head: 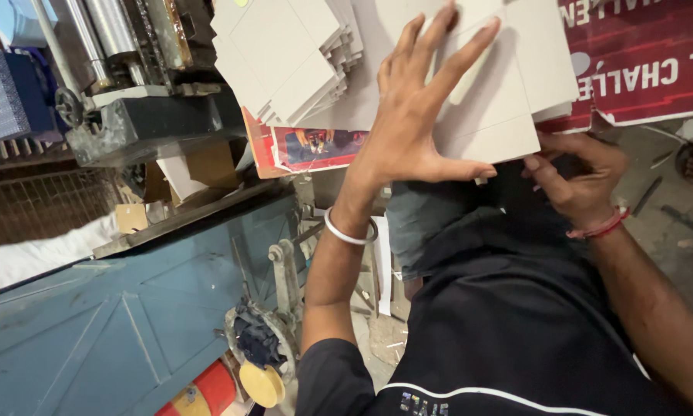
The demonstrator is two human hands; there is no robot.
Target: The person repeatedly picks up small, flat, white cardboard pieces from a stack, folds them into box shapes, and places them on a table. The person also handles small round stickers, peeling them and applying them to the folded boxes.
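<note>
Left hand (pixel 412 115) is flat and fully spread, fingers fanned, palm pressing down on the top of a stack of grey die-cut card blanks (pixel 477 100); it grips nothing, just pins the sheets. Right hand (pixel 581 181) is curled at the stack's near right corner, fingertips pinching or lifting the edge of the lowest sheets; can't tell how many it has hold of, since the corner hides the thumb. Stack sits on my lap/knees in front of me, upper centre of view, overhanging a red printed sheet (pixel 315 150) underneath. A second fanned pile of the same grey blanks (pixel 285 58) lies just beside it to the left, touching or overlapping. Step in hand looks like squaring or counting off the blanks: top held still, edge worked from below. Next move, as I judge it, needs steady downward pressure from the left so the pile doesn't shear, and a clean separation at the corner by the right. Surroundings: blue-painted steel machine body (pixel 123 323) on my left, metal rollers (pixel 104 31) and a dark cast bracket (pixel 142 127) above it, red banner (pixel 647 62) at the far right, dusty concrete floor (pixel 670 223) with scraps.
</note>
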